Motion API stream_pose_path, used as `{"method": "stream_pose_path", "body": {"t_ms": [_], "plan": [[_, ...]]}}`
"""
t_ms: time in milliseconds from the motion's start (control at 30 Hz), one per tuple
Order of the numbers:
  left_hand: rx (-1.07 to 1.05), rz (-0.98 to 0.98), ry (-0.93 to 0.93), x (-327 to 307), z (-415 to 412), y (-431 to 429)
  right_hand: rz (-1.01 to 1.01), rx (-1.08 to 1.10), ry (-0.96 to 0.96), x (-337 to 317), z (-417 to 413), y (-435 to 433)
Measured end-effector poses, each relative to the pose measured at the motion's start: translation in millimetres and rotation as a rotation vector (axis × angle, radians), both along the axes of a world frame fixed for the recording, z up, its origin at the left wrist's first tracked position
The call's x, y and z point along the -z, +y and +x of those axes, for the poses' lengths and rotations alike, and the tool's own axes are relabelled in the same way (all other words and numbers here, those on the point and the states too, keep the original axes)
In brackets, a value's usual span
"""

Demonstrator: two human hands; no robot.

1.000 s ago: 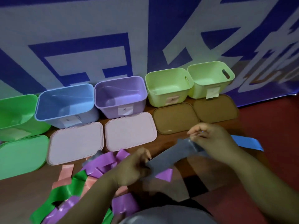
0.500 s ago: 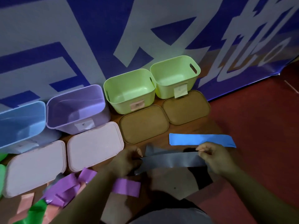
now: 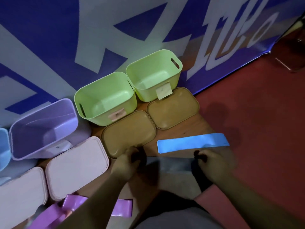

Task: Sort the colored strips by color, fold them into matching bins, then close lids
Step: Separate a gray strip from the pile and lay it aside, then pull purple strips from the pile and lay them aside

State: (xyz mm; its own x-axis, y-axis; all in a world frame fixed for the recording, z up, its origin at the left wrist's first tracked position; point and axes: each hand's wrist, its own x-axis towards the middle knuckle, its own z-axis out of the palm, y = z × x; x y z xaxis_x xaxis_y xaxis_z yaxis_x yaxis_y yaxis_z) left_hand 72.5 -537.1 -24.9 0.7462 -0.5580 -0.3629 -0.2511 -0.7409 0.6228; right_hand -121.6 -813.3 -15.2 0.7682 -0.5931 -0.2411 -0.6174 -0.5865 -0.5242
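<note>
Evidently mid-sort, the left hand (image 3: 127, 162) and right hand (image 3: 212, 164) each pinched an end of the grey strip (image 3: 168, 164), held taut just near of the blue strip (image 3: 193, 142) (lying flat on the table (image 3: 189, 126)), so folding end to end seemed due next, with tan lids (image 3: 130, 131) lying between it and the open green bins (image 3: 105, 96).

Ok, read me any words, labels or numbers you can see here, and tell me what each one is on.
Nothing can be quoted.
Banner: large white characters, cropped and tilted, unreadable.
Far green bin label: faint mark, too small.
Near green bin label: blurred.
Purple bin label: blurred.
</note>
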Motion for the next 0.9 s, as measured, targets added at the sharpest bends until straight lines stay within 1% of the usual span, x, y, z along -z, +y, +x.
{"method": "stream_pose_path", "body": {"t_ms": [67, 133, 200, 267, 367, 467, 500, 567, 633, 700, 900], "plan": [[-0.002, 0.024, -0.022, -1, 0, 8, -0.061, -0.063, -0.039, -1, 4, 4], [-0.006, 0.023, -0.034, -2, -3, 18, -0.06, -0.11, -0.07, -2, 9, 10], [-0.024, 0.029, -0.064, -5, -9, 32, 0.004, -0.161, -0.028, -6, 19, 21], [-0.054, 0.022, -0.077, -8, -18, 49, 0.058, -0.258, 0.043, -10, 30, 37], [-0.098, 0.0, -0.119, -19, -35, 77, 0.06, -0.396, 0.097, -15, 43, 68], [-0.153, -0.066, -0.214, -32, -54, 108, 0.045, -0.519, 0.034, -12, 52, 105], [-0.181, -0.062, -0.207, -34, -59, 123, 0.061, -0.555, 0.019, -11, 55, 118], [-0.197, -0.02, -0.183, -32, -68, 156, 0.066, -0.622, -0.012, -10, 60, 144], [-0.197, 0.063, -0.175, -26, -77, 190, 0.074, -0.688, -0.039, -12, 65, 171], [-0.262, 0.128, -0.187, -27, -88, 224, 0.086, -0.756, -0.073, -13, 70, 201], [-0.368, 0.168, -0.23, -25, -117, 304, 0.144, -0.887, -0.072, -7, 76, 284]]}}
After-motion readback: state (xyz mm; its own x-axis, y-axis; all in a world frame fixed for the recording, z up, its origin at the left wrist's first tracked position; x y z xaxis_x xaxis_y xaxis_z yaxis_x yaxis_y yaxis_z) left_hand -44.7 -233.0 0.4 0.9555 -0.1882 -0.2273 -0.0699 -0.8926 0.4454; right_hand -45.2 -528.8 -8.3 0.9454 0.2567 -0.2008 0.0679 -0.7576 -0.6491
